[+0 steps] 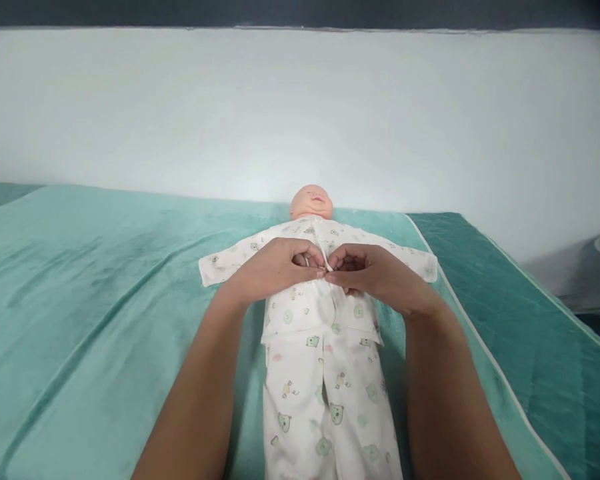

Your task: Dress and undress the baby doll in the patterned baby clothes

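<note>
A baby doll [312,201] lies on its back, its head toward the wall. It wears a white long-sleeved pajama top [300,310] printed with small green animals, and matching pajama pants [330,407]. Over the chest, my left hand [283,267] pinches the front edge of the top. Close beside it, fingertips nearly touching, my right hand [367,270] pinches the other side of the same front opening. Whatever fastener lies between the fingertips is too small and covered to make out. Both sleeves stretch outward to the sides.
Under the doll spreads a light green blanket [105,300], with a long crease on the left. A darker green cover [520,320] with pale piping shows at the right. A white wall [180,113] rises directly behind the doll's head.
</note>
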The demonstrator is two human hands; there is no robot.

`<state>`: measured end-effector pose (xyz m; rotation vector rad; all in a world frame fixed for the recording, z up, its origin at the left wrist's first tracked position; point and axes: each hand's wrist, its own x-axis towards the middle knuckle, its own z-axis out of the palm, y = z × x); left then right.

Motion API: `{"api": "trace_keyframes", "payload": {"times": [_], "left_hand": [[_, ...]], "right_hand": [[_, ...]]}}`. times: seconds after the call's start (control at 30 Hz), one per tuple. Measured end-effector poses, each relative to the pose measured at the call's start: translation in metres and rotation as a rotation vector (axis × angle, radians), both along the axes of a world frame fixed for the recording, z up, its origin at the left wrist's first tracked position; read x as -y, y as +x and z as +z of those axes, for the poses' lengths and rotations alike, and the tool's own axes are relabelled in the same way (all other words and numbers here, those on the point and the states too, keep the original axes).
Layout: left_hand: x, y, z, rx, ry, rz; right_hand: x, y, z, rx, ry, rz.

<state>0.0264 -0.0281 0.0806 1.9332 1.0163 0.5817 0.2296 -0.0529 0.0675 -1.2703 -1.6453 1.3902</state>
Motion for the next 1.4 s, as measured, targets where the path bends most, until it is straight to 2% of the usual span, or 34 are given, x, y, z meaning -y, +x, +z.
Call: {"api": "trace_keyframes", "payload": {"times": [0.23,0.43,0.6,0.83,1.17,1.4], "left_hand": [[-0.001,-0.001,0.0,0.031,-0.03,-0.001],[-0.005,-0.003,-0.004,0.214,-0.213,-0.071],[-0.006,-0.001,-0.008,0.308,-0.279,-0.063],[-0.006,0.001,-0.008,0.327,-0.312,-0.083],[-0.005,0.001,-0.007,0.336,-0.295,-0.071],[-0.01,0.002,-0.014,0.384,-0.283,-0.084]], "right_hand": [[-0.007,0.004,-0.011,-0.065,0.041,-0.039],[-0.008,0.004,-0.015,-0.101,0.073,-0.054],[-0.006,0.002,-0.012,-0.145,0.035,-0.042],[-0.005,0.0,-0.007,-0.17,-0.044,0.045],[-0.003,0.0,-0.004,-0.159,-0.077,0.089],[-0.002,-0.002,-0.004,-0.084,-0.06,0.086]]}}
